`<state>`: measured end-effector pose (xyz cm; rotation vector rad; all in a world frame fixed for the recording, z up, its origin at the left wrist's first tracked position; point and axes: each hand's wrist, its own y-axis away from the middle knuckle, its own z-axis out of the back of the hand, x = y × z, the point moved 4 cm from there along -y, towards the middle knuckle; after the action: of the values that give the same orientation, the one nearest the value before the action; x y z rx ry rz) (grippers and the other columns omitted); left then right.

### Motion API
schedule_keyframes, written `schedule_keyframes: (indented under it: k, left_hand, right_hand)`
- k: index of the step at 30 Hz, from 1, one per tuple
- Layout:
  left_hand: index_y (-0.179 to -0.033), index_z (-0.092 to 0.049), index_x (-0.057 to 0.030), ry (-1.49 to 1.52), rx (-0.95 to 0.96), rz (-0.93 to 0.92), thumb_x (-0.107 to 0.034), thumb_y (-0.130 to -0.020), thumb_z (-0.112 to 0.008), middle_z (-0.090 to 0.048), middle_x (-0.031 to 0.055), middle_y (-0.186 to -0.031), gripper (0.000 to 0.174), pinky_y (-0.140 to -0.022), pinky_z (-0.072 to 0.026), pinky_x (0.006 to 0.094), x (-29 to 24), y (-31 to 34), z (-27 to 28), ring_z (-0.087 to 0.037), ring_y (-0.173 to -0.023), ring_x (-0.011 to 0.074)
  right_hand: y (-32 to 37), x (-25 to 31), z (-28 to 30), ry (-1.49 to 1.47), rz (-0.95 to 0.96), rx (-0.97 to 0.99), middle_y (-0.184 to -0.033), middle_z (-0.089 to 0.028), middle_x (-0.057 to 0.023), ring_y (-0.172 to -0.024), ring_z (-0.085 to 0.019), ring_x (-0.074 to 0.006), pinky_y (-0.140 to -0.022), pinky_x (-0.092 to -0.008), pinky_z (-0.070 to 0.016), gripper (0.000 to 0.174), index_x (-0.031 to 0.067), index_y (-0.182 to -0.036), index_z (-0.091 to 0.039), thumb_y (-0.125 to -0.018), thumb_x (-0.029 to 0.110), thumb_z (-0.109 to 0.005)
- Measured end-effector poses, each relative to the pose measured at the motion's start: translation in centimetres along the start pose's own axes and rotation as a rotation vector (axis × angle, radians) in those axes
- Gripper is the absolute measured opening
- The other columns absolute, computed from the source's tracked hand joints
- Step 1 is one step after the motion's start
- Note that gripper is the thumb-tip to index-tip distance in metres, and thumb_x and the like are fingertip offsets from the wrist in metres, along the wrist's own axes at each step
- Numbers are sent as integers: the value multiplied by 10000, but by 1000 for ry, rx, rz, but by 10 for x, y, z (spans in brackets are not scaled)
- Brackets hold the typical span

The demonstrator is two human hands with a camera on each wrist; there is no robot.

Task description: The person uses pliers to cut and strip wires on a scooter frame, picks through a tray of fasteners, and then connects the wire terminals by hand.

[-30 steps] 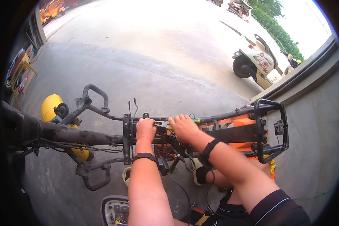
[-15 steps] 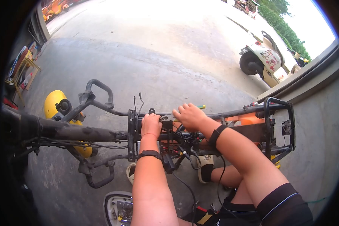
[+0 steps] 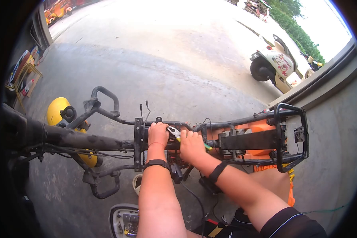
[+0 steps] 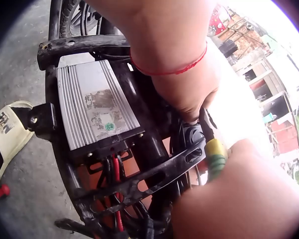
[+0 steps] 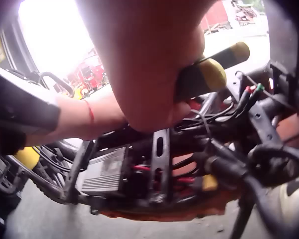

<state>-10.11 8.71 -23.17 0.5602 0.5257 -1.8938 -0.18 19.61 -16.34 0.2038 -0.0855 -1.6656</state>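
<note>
My right hand [image 3: 192,147] grips a pair of pliers [image 3: 173,131] by its yellow-and-green handles. The handle ends [image 5: 214,74] stick out past that hand in the right wrist view. My left hand [image 3: 158,134] is bent over the upper side of a black vehicle frame [image 3: 91,139], its fingertips right at the pliers' nose [image 4: 207,123]. Its fingers hide whatever lies under them, and I cannot tell what they hold. Below the left wrist, a silver finned box [image 4: 97,104] sits between the frame rails, with red and black wires [image 4: 116,172] leaving one end.
A slotted crossbar [image 4: 149,174] spans the frame near both hands. Loose black cables [image 5: 229,174] hang at the right. A tray of small parts [image 3: 125,218] lies on the floor by my left forearm. A white scooter [image 3: 275,63] stands beyond the doorway.
My right hand has come down toward me, swinging the pliers' handles from slanting up to slanting down at the right. The left hand keeps its place on the frame.
</note>
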Motion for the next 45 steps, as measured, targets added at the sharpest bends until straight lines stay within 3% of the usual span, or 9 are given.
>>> schedule_keyframes:
  k: [4,11,16,22,27,36,39,44,45]
  left_hand:
    - [-955,-757,-123,-8,-15,-11,-115,-776,-722,-689,45,-978,183,-911,-490,407,-1,3,0,-600,-1007,289]
    - [-943,-756,-122,-41,7,-19,-117,-764,-733,-689,57,-974,180,-889,-508,415,-3,5,1,-607,-995,302]
    - [-954,-754,-125,-49,70,15,-102,-787,-698,-684,38,-999,177,-925,-477,394,-6,-2,4,-595,-1027,273]
    - [-962,-749,-134,-2,-31,-34,-108,-759,-738,-688,53,-996,205,-898,-497,419,0,0,-1,-604,-997,311]
    - [-950,-763,-148,4,-56,35,-106,-781,-710,-694,59,-991,183,-931,-484,401,-1,4,-1,-603,-1012,295]
    - [-900,-760,-131,37,-120,3,-82,-787,-693,-699,47,-938,140,-886,-494,408,1,3,-4,-606,-970,294]
    - [-901,-760,-133,63,-101,-29,-80,-785,-696,-700,42,-939,143,-884,-494,409,2,2,-1,-607,-964,294]
    - [-907,-764,-133,33,-89,-57,-104,-779,-693,-709,58,-935,150,-867,-512,418,0,2,0,-621,-945,304]
    - [-906,-767,-138,8,-87,-56,-118,-778,-684,-711,59,-932,154,-864,-516,419,1,0,-2,-625,-939,305]
  right_hand:
    - [-12,-22,-6,90,182,-105,-1105,-596,-141,-1047,-564,-299,-872,-411,-431,447,30,-1289,-491,-871,172,-558]
    - [-64,-56,29,344,693,-54,-1063,-589,-66,-1053,-562,-238,-879,-356,-420,418,91,-1296,-518,-898,206,-575]
    - [-81,-58,34,374,772,-69,-1073,-593,-56,-1035,-575,-238,-870,-359,-428,430,104,-1295,-511,-883,201,-588]
    - [-45,-46,21,177,472,-38,-1053,-597,-117,-982,-585,-287,-823,-392,-449,513,43,-1261,-505,-767,132,-616]
    - [-6,-19,-5,24,153,-203,-1011,-588,-128,-932,-581,-305,-791,-413,-439,382,47,-1176,-535,-830,198,-590]
    - [9,20,-8,-36,-132,-89,-1069,-592,-132,-962,-590,-295,-807,-432,-455,442,19,-1228,-521,-841,211,-615]
    - [7,31,-15,-110,-283,-41,-1113,-568,-175,-1005,-595,-334,-858,-455,-467,595,-22,-1281,-448,-789,217,-682]
    - [10,21,-5,-146,-202,-27,-1136,-563,-178,-1042,-586,-359,-907,-476,-456,659,-16,-1283,-436,-761,255,-735]
    - [8,14,-5,-79,-145,-92,-1127,-583,-155,-1033,-588,-325,-882,-465,-457,569,7,-1221,-494,-787,291,-728]
